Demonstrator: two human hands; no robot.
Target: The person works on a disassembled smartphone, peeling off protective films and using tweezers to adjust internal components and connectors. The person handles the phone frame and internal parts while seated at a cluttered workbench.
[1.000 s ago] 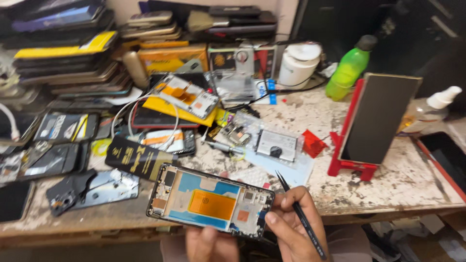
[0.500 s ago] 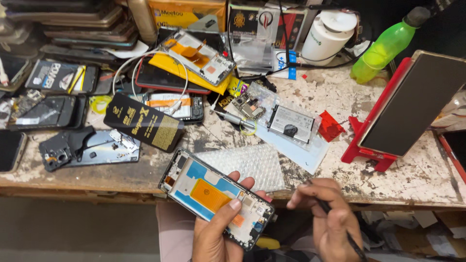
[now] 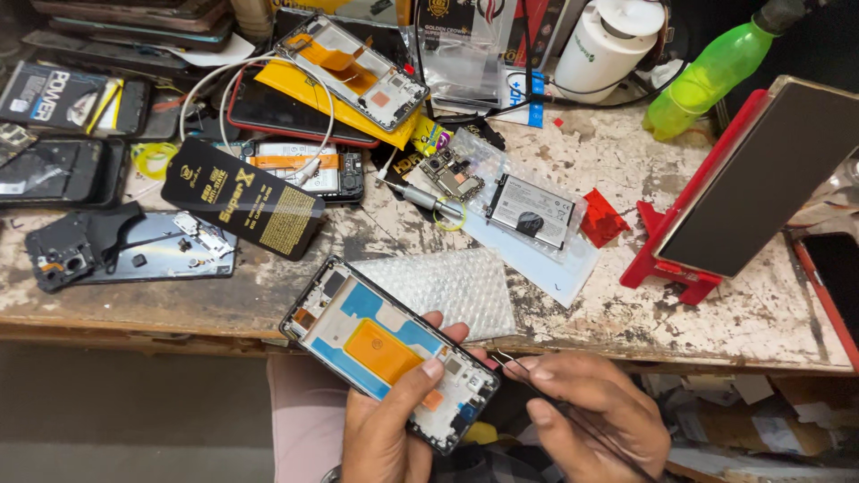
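Worn wooden workbench (image 3: pixel 734 322), white paint chipped and flaking, dark stains throughout. Bare wood front edge. Dull grey floor (image 3: pixel 134 420) below at left. Lit evenly from above; dark wall (image 3: pixel 716 18) behind.

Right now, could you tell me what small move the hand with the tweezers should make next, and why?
Probably bring the tweezers in the right hand left to the opened phone. Their tips sit just off its lower corner, not touching, while the left hand holds the phone tilted at the table edge, insides facing up.
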